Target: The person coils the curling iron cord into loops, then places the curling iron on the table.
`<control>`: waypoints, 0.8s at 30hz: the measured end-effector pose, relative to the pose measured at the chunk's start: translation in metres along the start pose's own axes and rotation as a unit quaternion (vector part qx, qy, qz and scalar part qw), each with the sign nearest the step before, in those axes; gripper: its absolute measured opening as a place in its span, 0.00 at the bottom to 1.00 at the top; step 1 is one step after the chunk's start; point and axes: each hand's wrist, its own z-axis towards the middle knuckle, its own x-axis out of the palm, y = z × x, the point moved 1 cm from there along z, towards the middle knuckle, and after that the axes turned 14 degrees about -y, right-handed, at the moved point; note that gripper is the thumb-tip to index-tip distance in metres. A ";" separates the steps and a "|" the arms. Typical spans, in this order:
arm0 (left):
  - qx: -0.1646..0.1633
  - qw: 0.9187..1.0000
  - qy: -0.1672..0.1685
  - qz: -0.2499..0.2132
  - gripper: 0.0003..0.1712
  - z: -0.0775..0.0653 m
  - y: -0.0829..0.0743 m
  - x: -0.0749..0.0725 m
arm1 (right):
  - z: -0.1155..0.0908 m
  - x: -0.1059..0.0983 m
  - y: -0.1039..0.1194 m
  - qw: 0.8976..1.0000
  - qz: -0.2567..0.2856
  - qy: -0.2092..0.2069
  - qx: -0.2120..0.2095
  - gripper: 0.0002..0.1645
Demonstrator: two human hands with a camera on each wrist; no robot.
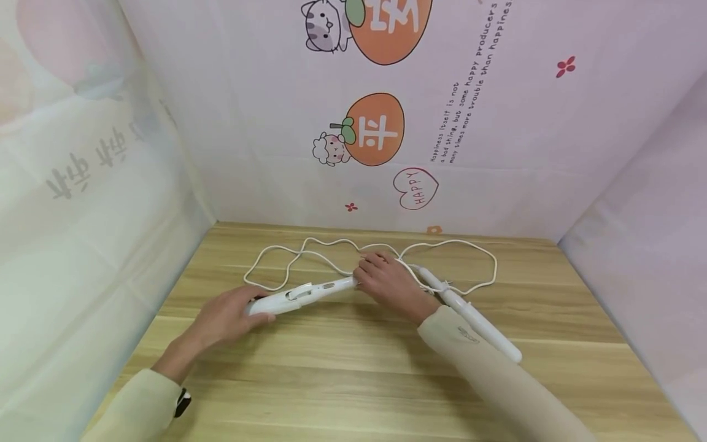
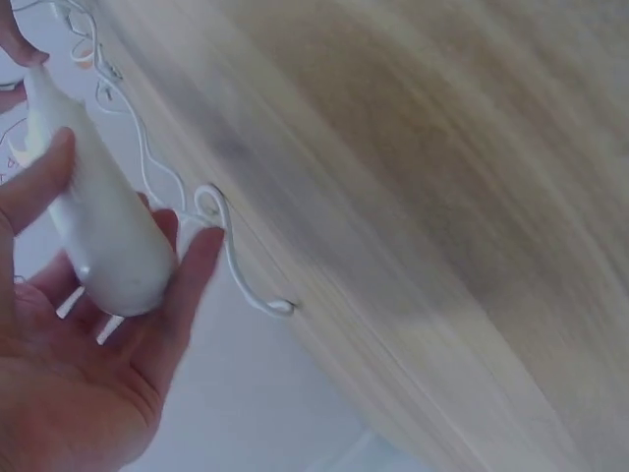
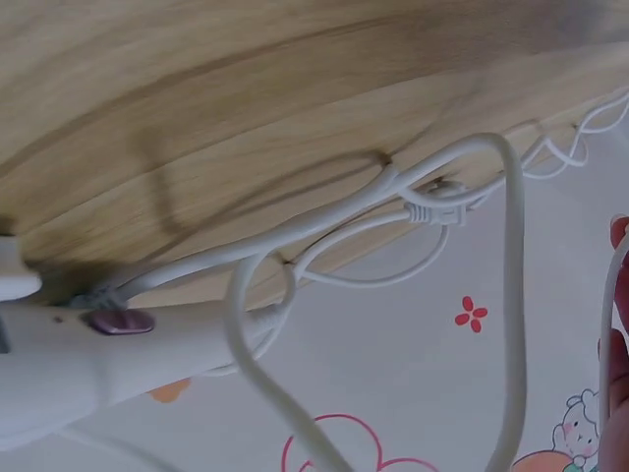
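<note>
My left hand [image 1: 223, 316] holds the thick, rounded end of a white corded hair iron [image 1: 312, 294], raised and tilted; the left wrist view shows fingers and thumb around its body [image 2: 113, 226]. A lever and a small dark switch sit along its side. My right hand [image 1: 389, 285] is at the narrow end, fingers curled round the white cord [image 1: 342, 240] where it leaves the iron. Only a few right fingertips [image 3: 619, 374] show in the right wrist view. A second white hair iron [image 1: 480, 322] lies beside the right forearm, which partly covers it.
Cord loops spread along the back of the wooden table [image 1: 331, 387], and a white plug [image 3: 447, 204] lies among them. Behind stands a printed cloth wall [image 1: 265, 123]; pale cloth walls also rise at left and right.
</note>
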 end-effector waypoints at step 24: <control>0.055 0.992 -0.022 -0.108 0.33 0.040 -0.029 0.025 | -0.043 -0.048 -0.022 0.941 0.164 -0.003 0.295 0.20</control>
